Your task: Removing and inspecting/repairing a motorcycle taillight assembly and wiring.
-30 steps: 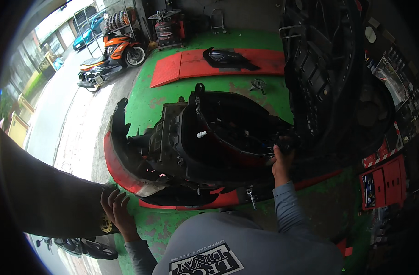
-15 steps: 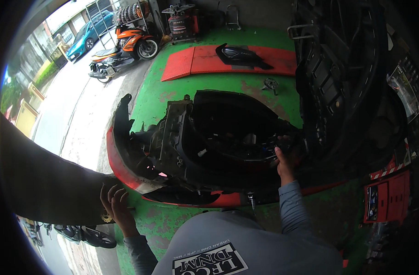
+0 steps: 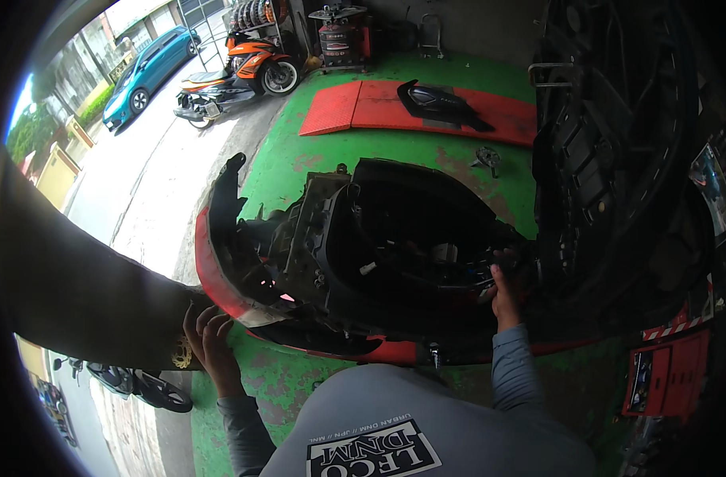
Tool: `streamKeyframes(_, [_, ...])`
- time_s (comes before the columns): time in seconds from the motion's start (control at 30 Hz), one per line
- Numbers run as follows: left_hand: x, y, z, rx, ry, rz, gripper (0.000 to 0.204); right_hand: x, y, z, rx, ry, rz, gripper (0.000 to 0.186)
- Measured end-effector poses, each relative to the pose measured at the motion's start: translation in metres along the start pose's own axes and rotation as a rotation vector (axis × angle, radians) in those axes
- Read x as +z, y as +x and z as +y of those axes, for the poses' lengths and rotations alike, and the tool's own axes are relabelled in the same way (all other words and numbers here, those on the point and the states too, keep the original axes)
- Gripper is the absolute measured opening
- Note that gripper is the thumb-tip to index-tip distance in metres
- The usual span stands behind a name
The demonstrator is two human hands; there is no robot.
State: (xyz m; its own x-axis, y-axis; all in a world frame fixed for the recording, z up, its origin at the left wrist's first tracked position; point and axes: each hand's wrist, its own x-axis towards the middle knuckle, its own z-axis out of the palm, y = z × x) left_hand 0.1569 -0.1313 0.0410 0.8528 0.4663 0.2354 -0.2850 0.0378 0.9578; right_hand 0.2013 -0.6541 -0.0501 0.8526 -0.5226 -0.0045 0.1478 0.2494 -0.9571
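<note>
A partly stripped scooter stands across the middle, its black underseat storage bin [image 3: 426, 179] uncovered. The raised seat [image 3: 597, 159] shows its dark underside on the right. My right hand [image 3: 504, 298] reaches over the bin's near right edge, its thumb and fingers closed around something dark that shadow hides. My left hand [image 3: 210, 342] is held beside the red rear body panel [image 3: 213, 278], its fingers loosely bent and apart, holding nothing. Whether its fingertips touch the panel I cannot tell. A small white connector [image 3: 368, 269] shows inside the bin.
Beyond the scooter, a black body panel [image 3: 442, 107] lies on a red lift platform [image 3: 331, 110]. A metal part [image 3: 487, 159] sits on the green floor. A red tool cabinet [image 3: 669, 358] stands at the right. An orange scooter [image 3: 255, 67] is parked at the far left.
The view has shifted, so the scene sits slightly farther right. My left hand has come closer to the red panel. My right hand stays at the bin's right end.
</note>
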Motion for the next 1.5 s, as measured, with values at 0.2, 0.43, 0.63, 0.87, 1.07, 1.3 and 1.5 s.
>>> streamKeyframes(0.2, [-0.006,0.0,-0.007,0.001,0.009,0.005,0.058,-0.01,0.002,0.015,-0.032,-0.106,-0.002,0.066])
streamKeyframes(0.43, [-0.014,-0.002,-0.012,0.01,-0.009,0.046,0.055,-0.012,-0.004,0.017,-0.127,-0.096,-0.074,0.074])
streamKeyframes(0.63, [-0.021,-0.002,-0.011,0.013,-0.002,0.068,0.055,-0.009,-0.013,0.019,-0.192,-0.125,-0.044,0.094])
streamKeyframes(0.87, [-0.03,-0.001,-0.011,-0.05,0.109,0.093,0.054,-0.002,-0.028,0.011,-0.49,-0.427,0.034,0.101])
streamKeyframes(1.07, [-0.049,0.003,-0.021,-0.096,0.161,0.107,0.051,0.015,-0.067,0.013,-0.564,-0.674,0.123,0.093])
streamKeyframes(1.3, [-0.088,0.025,-0.066,-0.239,0.179,0.152,0.056,0.034,-0.089,0.017,-0.727,-0.771,0.171,0.076])
streamKeyframes(1.5, [-0.114,0.059,-0.105,-0.411,0.077,0.153,0.058,0.114,-0.105,-0.009,-0.841,-0.868,-0.059,0.058])
